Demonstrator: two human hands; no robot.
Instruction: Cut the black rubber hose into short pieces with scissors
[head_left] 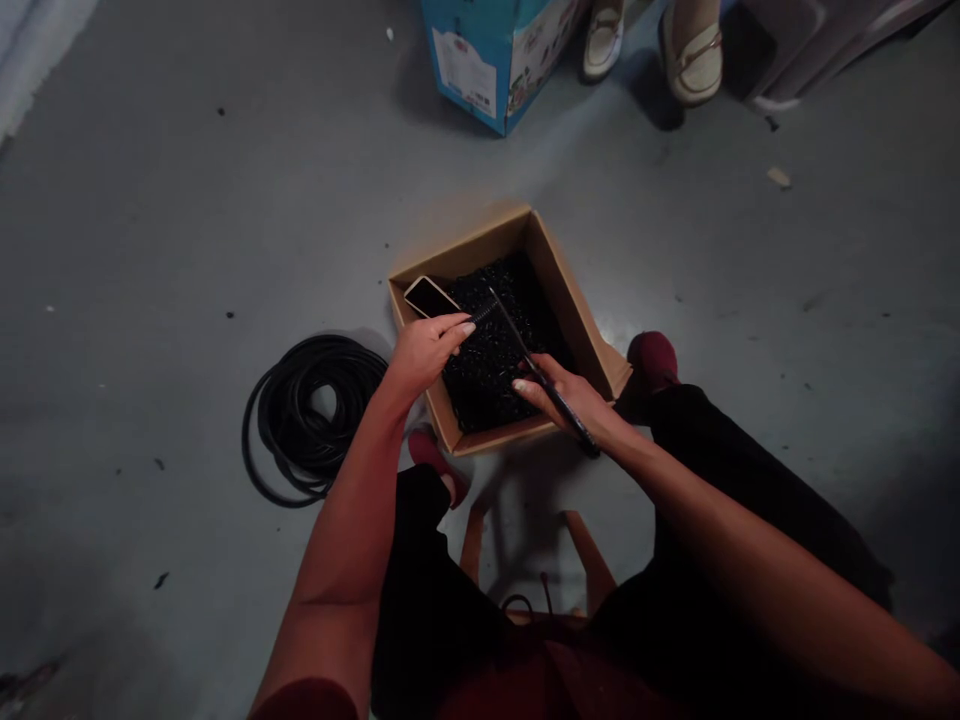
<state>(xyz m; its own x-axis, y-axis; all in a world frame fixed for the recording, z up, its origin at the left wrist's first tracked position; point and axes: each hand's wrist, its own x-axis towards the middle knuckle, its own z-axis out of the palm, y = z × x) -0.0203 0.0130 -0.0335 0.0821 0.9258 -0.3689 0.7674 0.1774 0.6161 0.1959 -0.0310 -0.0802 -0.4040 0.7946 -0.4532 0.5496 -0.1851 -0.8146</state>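
Over the left side of a cardboard box (574, 290), my left hand (431, 347) pinches a short dark ribbed strip (484, 312) that points up and right. My right hand (559, 392) is wrapped round the handles of dark scissors (514, 325). The long blades reach up and left to the strip's free end; whether they touch it I cannot tell. Many small black pieces (487, 385) cover the bottom of the box below both hands. A flat dark phone-like object with a light rim (431, 297) leans in the box's upper left corner, partly behind my left hand.
A coil of black tubing (289, 420) lies on the grey floor left of the box. A blue carton (469, 60) stands at the top, beside another person's shoes (694, 60) and a plastic stool (795, 50). My feet flank the box.
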